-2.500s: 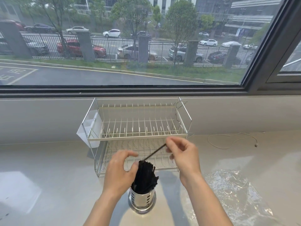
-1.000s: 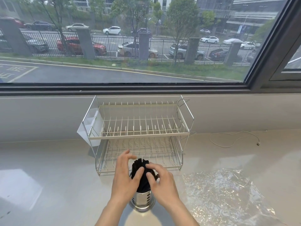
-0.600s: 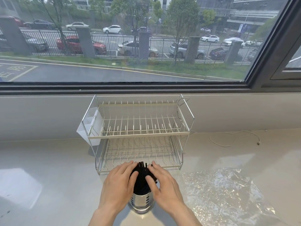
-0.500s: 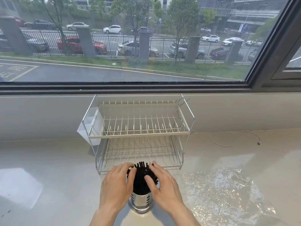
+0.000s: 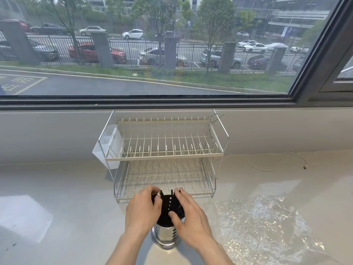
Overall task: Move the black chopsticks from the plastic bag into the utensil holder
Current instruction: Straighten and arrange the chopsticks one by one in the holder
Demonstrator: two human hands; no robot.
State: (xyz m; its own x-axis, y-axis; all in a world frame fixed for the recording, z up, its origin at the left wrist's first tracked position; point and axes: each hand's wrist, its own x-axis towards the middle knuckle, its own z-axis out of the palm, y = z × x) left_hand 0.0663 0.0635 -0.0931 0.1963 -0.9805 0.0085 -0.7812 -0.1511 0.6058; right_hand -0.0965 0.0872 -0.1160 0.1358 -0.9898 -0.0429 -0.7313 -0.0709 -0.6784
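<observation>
A bundle of black chopsticks (image 5: pixel 166 206) stands upright in the perforated steel utensil holder (image 5: pixel 165 236) on the pale counter, just in front of the dish rack. My left hand (image 5: pixel 142 211) curls round the left side of the bundle, fingers behind and thumb in front. My right hand (image 5: pixel 192 217) holds the right side, with its thumb pressed on the front of the sticks. The clear plastic bag (image 5: pixel 267 226) lies flat and crumpled on the counter to the right; I see no chopsticks in it.
A two-tier wire dish rack (image 5: pixel 164 155) with a white side cup (image 5: pixel 107 150) stands behind the holder against the sill. A thin white cable (image 5: pixel 275 161) lies at the back right. Bare counter (image 5: pixel 47 207) spreads to the left.
My right hand put a single chopstick into the holder, then both hands closed round the bundle. The stick tops now sit lower and slightly spread between my fingers.
</observation>
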